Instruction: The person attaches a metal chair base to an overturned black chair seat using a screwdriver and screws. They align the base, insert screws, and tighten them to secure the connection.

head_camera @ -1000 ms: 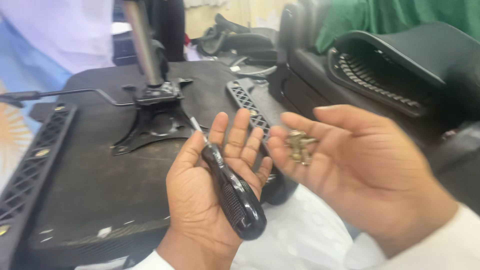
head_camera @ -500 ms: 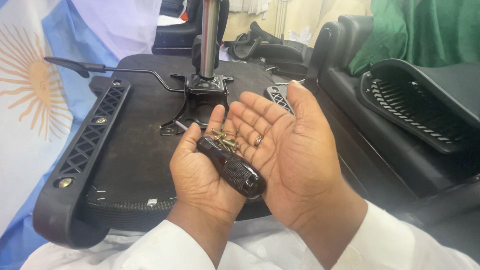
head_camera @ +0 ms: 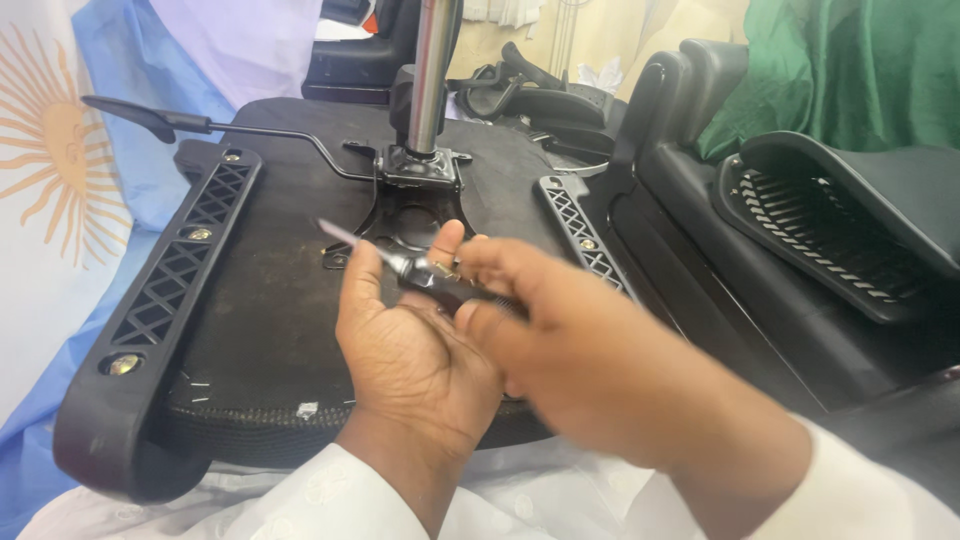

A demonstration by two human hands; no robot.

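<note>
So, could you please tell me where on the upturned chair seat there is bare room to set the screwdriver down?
The seat underside is bare between the left armrest bracket and the central metal plate. It is crowded near the gas post, the lever, and where the left hand holds the screwdriver.

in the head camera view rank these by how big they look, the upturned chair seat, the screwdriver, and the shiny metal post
1. upturned chair seat, by far the largest.
2. shiny metal post.
3. screwdriver, partly hidden by the hands; it also sits nearer the camera, so its rank against the post is unsure.
</note>
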